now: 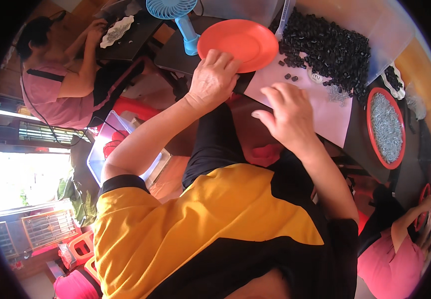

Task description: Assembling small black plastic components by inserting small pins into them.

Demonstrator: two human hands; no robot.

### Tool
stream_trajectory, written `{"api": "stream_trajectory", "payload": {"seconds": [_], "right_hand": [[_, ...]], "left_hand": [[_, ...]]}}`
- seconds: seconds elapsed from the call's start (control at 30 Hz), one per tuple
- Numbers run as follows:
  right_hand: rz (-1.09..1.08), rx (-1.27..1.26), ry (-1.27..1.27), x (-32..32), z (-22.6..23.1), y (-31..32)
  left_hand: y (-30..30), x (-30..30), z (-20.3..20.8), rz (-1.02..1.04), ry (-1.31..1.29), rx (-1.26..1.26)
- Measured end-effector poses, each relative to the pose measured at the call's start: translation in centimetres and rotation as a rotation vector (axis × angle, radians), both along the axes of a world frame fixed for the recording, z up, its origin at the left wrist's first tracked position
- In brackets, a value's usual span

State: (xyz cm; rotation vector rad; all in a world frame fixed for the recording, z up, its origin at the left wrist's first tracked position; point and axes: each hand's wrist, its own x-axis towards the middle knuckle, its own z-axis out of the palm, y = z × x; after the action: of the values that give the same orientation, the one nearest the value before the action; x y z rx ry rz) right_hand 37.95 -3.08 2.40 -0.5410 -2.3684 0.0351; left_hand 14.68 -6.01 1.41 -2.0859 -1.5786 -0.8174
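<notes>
My left hand [213, 78] is over the near left rim of a round red plate [258, 42]. Its fingers are bent together with the thumb tucked near them; whatever they may hold is hidden beneath. To its right, my right hand [291, 112] hovers at the near edge of a pale pink sheet [332, 119], thumb apart from the curled fingers and nothing visible in it. On the sheet lie a heap of small black plastic pieces [325, 47], a few loose black pieces [290, 77] and a small pile of clear pieces [339, 94].
A clear plastic bin [390, 35] stands behind the black heap. At the right is a red-rimmed tray [369, 124] of small silvery pieces. A blue fan [188, 35] stands left of the plate. People in pink sit at left [58, 97] and lower right [392, 259].
</notes>
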Motion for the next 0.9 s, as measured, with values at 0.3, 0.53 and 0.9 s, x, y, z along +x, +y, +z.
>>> {"api": "stream_trajectory", "payload": {"seconds": [0.3, 0.53, 0.9], "right_hand": [[-0.044, -0.018, 0.227, -2.1, -2.4, 2.4], [0.028, -1.127, 1.203, 0.3, -3.0, 4.4], [0.111, -1.175, 1.516, 1.5, -2.6, 4.3]], "left_hand": [[0.5, -2.3, -0.8, 0.029, 0.116, -0.021], [0.6, -2.9, -0.5, -0.033, 0.027, -0.028], [0.7, -3.4, -0.6, -0.004, 0.086, -0.086]]}}
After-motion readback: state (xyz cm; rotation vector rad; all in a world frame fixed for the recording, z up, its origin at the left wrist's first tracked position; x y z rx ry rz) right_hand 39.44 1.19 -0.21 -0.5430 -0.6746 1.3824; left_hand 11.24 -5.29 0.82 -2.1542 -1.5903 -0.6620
